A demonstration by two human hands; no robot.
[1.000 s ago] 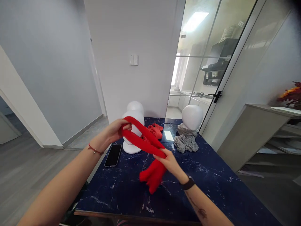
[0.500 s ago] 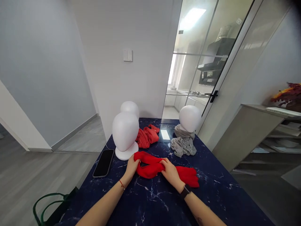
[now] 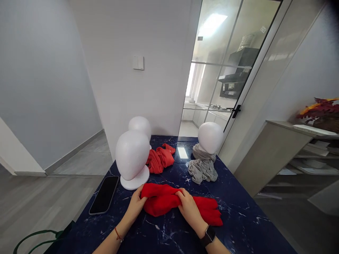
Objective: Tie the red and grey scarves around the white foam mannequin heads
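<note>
A bright red scarf (image 3: 161, 199) lies bunched across the dark blue marbled table (image 3: 164, 233) in front of me. My left hand (image 3: 137, 199) grips its left end, thumb on top and fingers tucked behind the cloth. Around the scarf's middle, my right hand (image 3: 188, 204) is closed, a dark watch on that wrist. The scarf's loose tail runs out to the right past my right hand. Just beyond my left hand stands a white foam mannequin head (image 3: 132, 155) on a round base, bare of cloth.
Behind stands a second white head (image 3: 140, 124), beside a crumpled orange-red cloth (image 3: 161, 158). At right, another white head (image 3: 210, 137) wears a grey scarf (image 3: 203, 171). A black phone (image 3: 104, 194) lies near the left edge. Green bag handles (image 3: 39, 233) show below left.
The loop between my hands has closed up and the scarf looks more gathered. Both hands and the scarf sit lower in view, as the whole scene has shifted slightly.
</note>
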